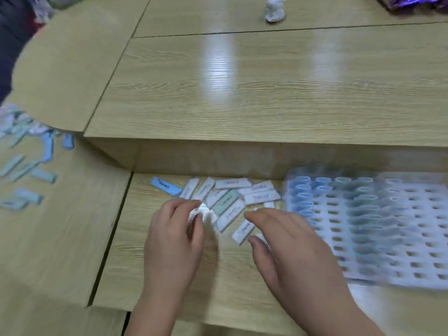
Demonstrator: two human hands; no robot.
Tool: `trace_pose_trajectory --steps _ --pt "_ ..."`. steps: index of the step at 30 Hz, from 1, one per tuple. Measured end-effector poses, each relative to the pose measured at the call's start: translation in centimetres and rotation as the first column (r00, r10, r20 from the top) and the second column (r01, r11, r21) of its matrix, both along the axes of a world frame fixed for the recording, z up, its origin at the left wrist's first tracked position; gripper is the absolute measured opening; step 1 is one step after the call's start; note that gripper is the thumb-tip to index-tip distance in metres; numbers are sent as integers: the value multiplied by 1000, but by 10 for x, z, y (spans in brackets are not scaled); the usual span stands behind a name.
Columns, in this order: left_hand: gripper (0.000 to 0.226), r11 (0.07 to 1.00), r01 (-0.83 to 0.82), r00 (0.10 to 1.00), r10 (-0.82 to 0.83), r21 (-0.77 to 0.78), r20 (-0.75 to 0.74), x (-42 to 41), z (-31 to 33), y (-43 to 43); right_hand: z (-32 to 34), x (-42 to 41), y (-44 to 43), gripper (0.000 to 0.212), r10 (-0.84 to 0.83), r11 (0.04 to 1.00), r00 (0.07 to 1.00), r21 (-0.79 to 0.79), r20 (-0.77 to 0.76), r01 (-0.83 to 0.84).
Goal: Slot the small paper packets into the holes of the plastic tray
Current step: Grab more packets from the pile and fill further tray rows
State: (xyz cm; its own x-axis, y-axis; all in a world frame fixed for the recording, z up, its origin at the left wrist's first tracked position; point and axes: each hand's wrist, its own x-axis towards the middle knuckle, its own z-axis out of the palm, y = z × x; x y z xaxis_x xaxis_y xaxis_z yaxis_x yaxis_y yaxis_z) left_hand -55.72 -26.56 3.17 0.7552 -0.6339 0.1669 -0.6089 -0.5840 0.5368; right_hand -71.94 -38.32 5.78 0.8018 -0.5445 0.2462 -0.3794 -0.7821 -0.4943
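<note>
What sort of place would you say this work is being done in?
Probably an office or meeting room used for hand assembly: wood-grain desks pushed together, a pile of small paper packets, and a partly filled plastic tray with rows of holes.

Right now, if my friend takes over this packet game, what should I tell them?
Left hand pinches one packet at the edge of the pile.
Right hand is open, fingers spread low over the pile.
The tray lies just right of the pile. Loose packets lie scattered on the table's far left.
Done: filled holes run down one middle column and the top of the left columns.
Left: many empty holes; the pile has yet to go in.
</note>
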Motion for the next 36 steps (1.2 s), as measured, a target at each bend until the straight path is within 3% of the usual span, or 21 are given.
trace_pose_trajectory --steps 5,11,15,18,22,25,28,31,36 --pt "36 982 -117 984 135 150 -119 26 -7 9 -10 45 12 46 -75 997 964 1 -255 78" --pt "39 976 -139 978 162 169 -134 44 -13 -4 -14 69 -10 65 -231 970 849 -184 -474 161" --pt "24 977 -116 982 140 179 -127 48 -16 -16 -6 82 -23 45 -274 959 736 -233 -619 161" --pt "21 972 -116 980 146 202 -138 52 -16 -25 -2 86 -27 39 -250 967 720 -204 -647 153" --pt "16 963 -93 942 168 254 -291 63 -16 -31 0 88 -31 34 -187 982 722 -148 -667 117" --pt "5 954 -87 916 189 286 -353 68 -12 -35 -1 86 -29 27 -165 986 770 -134 -617 104" --pt "14 967 -117 915 194 228 -354 63 -3 -33 5 73 -30 13 -105 994 890 -20 -444 107" --pt "15 986 -142 905 167 92 -391 49 18 -26 19 46 -35 28 -66 974 971 195 -229 113" --pt "19 980 -49 896 -43 -193 -443 1 59 -34 40 -22 -48 30 -157 905 987 397 -20 152"
